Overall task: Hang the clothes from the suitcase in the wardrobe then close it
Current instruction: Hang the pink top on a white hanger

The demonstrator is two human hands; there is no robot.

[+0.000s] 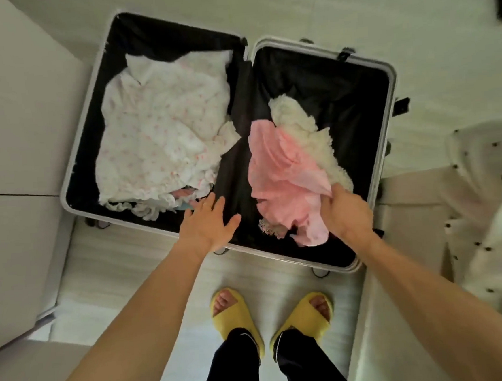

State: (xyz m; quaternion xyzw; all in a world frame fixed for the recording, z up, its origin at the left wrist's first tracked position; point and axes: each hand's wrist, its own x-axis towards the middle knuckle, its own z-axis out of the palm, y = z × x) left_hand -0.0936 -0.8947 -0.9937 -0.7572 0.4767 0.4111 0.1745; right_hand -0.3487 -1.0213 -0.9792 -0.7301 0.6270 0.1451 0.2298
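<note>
Over the suitcase [324, 73], left hand [207, 223] flat, empty; right hand [346, 213] tight around pink garment [284, 169], fingertips hidden.

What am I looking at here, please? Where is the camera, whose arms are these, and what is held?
No machine here: a person works with bare hands. The single picture comes from a camera worn on the head, looking down. An open suitcase lies on the floor. Its left half holds a white printed garment, its right half a pink garment and a cream fluffy garment. The right hand grips the pink garment; the left hand is open and holds nothing.
</note>
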